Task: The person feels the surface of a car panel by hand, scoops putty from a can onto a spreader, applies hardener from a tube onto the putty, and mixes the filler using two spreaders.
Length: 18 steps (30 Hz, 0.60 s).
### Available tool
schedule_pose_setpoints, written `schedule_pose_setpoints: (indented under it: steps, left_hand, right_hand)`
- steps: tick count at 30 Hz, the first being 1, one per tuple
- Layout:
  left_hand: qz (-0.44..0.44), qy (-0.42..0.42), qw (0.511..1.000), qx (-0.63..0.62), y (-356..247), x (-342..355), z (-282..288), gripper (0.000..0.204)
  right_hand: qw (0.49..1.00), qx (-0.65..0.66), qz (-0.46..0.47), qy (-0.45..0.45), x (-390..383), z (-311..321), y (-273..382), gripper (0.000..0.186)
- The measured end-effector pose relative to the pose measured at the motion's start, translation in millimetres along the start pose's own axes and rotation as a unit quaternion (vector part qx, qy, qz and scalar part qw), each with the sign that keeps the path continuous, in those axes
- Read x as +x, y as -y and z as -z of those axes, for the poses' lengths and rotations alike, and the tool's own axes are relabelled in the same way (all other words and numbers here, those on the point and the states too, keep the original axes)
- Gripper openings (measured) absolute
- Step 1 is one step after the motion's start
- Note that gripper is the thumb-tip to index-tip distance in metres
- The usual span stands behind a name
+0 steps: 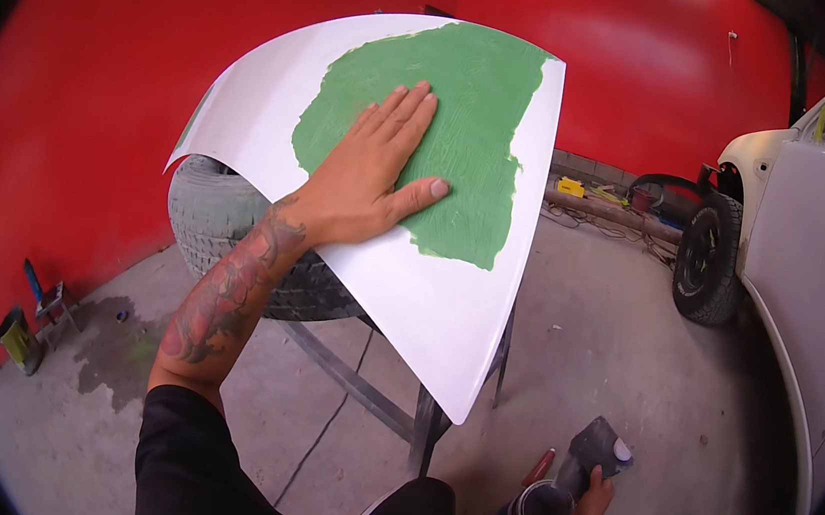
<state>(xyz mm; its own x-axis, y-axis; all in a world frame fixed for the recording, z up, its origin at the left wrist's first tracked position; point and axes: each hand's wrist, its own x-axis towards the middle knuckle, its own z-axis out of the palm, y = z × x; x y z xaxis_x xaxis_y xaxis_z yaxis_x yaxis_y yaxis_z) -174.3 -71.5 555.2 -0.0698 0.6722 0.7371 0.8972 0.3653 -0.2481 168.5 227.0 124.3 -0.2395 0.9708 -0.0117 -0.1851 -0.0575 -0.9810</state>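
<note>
My left hand [373,178] lies flat on a white curved car body panel [426,324], fingers stretched out and thumb apart. It rests over the lower left part of a large green coated patch [476,133] with a ragged edge. Low on the right, my right hand [593,503] grips a dark grey flat sheet [596,443] at its lower edge. A pale oval spot shows at the sheet's right corner. Just below it stands an open round can [545,508] with dark contents, partly overlapped by the sheet. The fingers behind the sheet are hidden.
Under the panel are a tire [206,216] and a dark metal stand [349,382]. A white vehicle [807,239] with a wheel [706,258] stands on the right. A red item [539,467] lies by the can. A yellowish container [19,342] sits near the red wall [75,122].
</note>
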Motion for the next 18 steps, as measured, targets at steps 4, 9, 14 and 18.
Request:
schedule_pose_setpoints:
  steps: [4,9,14,18]
  left_hand:
    - [-0.073,0.031,0.997,0.003,-35.0,-15.0,8.5,0.084]
    - [-0.057,-0.001,0.998,-0.001,-25.7,28.8,-0.1,0.084]
    - [-0.023,-0.058,0.998,-0.017,-3.4,95.3,-16.1,0.094]
    - [0.002,-0.083,0.996,-0.014,-7.6,111.2,-21.3,0.094]
  right_hand:
    - [0.999,-0.011,-0.026,-0.017,1.0,0.0,-0.2,0.031]
    - [0.998,0.008,-0.059,-0.002,0.7,-2.2,0.4,0.032]
    - [1.0,0.016,-0.013,0.006,-1.7,4.4,1.7,0.034]
    - [1.0,0.008,0.001,0.004,-10.8,-2.6,19.8,0.034]
